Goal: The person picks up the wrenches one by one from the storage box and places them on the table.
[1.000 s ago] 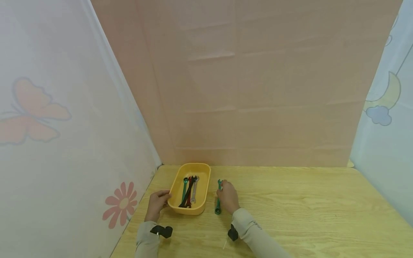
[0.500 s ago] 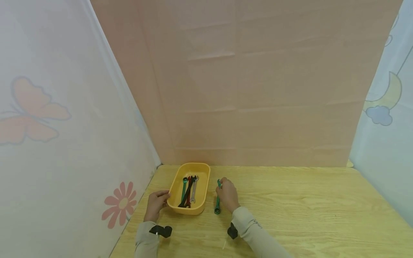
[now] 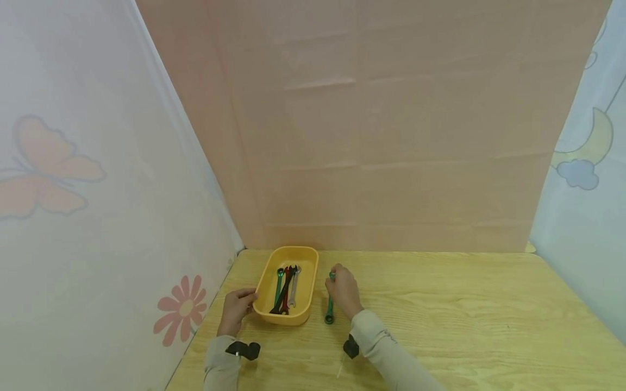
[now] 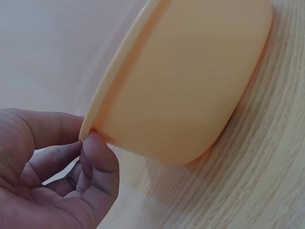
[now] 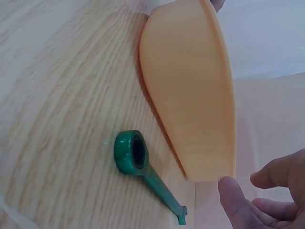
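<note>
My left hand (image 3: 236,312) pinches the near-left rim of a yellow plastic tub (image 3: 313,282) between thumb and fingers; the left wrist view shows the thumb (image 4: 101,157) under the lip. Inside the tub lie several wrenches: a green one (image 3: 279,285), a black one (image 3: 283,293) crossing a red one, and a silver one (image 3: 294,290). Just right of the tub, a green combination wrench (image 5: 162,188) lies on the table, its ring end toward me. Over its far end is my right hand (image 3: 346,293), thumb and forefinger parted, with a gap to the wrench in the right wrist view.
The wooden table (image 3: 464,309) extends to the right of the hands. A plain peach sheet (image 3: 391,136) hangs along its back edge. White printed sheets (image 3: 122,163) close off the sides, the left one near the left hand.
My right hand has shifted slightly farther from me and up, over the green wrench's far end. The left hand and the tub stay almost where they were.
</note>
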{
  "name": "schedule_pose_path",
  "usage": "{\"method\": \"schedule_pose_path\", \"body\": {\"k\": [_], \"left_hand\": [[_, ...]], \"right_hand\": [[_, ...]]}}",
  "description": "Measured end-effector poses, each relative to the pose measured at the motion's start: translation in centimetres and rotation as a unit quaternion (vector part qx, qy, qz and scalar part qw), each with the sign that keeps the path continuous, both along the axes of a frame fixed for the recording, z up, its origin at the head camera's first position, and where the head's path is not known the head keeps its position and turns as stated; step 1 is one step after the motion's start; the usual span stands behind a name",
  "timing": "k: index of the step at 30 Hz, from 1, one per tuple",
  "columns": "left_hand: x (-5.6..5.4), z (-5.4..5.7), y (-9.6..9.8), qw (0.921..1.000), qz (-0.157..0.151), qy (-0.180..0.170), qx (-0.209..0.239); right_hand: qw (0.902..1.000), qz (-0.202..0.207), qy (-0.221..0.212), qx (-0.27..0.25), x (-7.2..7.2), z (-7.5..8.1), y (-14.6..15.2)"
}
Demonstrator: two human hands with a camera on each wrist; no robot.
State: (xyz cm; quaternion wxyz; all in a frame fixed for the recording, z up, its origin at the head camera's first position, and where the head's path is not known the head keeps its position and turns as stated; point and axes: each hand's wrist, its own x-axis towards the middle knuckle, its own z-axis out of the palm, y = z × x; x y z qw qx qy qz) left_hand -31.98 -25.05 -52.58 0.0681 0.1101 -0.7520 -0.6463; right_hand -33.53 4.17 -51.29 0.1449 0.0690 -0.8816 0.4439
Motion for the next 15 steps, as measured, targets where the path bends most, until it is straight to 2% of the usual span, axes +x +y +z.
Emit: {"method": "schedule_pose_path", "body": {"k": [9, 15], "left_hand": [[0.39, -0.06, -0.14, 1.0, -0.003, -0.004, -0.004], [0.27, -0.26, -0.1, 1.0, -0.004, -0.003, -0.001]], "right_hand": [[0.9999, 0.008, 0.003, -0.006, 0.22, 0.42, -0.14], [0.9999, 0.007, 0.009, 0.008, 0.38, 0.9, -0.24]]}}
